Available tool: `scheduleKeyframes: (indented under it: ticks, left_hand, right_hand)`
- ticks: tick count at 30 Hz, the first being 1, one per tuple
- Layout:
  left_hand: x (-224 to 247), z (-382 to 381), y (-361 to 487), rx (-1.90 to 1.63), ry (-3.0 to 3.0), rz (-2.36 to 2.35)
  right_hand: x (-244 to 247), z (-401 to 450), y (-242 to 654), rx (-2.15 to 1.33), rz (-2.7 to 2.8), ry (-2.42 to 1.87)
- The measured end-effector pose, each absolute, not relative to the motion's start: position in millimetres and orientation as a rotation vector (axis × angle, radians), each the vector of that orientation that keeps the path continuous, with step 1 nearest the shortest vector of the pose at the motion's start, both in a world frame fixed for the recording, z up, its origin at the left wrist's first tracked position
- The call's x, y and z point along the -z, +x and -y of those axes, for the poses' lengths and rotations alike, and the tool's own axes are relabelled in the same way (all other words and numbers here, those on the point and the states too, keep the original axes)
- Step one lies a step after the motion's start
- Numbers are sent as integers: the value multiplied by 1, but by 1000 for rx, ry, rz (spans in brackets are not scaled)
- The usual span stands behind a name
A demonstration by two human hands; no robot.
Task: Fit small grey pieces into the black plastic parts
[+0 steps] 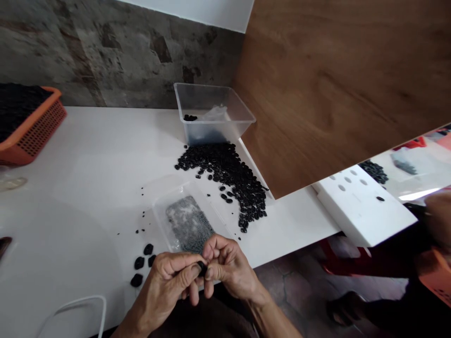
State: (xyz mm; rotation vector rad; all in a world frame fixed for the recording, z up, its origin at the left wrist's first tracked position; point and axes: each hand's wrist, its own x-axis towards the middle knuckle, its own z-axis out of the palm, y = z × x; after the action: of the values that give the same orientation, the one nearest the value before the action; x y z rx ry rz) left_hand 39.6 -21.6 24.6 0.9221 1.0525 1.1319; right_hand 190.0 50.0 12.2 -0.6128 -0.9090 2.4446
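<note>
My left hand pinches a small round black piece between thumb and fingers. From the right, my right hand grips the same piece, and the fingertips of both hands nearly meet around it. Just beyond my hands lies a clear shallow tray holding many thin grey metal pins. Several larger black pieces rest on the white table left of my left hand. A heap of small black oval parts spreads behind and right of the tray.
Behind the heap stands a clear plastic bin. An orange basket of black items is at the left, a white cable at the lower left. A brown wooden panel rises on the right, beside a white block with holes. Another person's arm shows far right.
</note>
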Motion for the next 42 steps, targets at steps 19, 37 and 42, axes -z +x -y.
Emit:
scheduleKeyframes:
  ticks: [19, 37, 42]
  left_hand:
    - [-34, 28, 41, -1257, 717, -1052]
    - [-28, 44, 42, -1398, 567, -1425]
    - [-3, 47, 4, -1383, 534, -1627]
  right_hand:
    - [-10, -54, 182, -2446, 769, -585]
    - [-16, -41, 165, -2217, 1131, -737]
    - [-35, -86, 203, -1059, 1743, -1081]
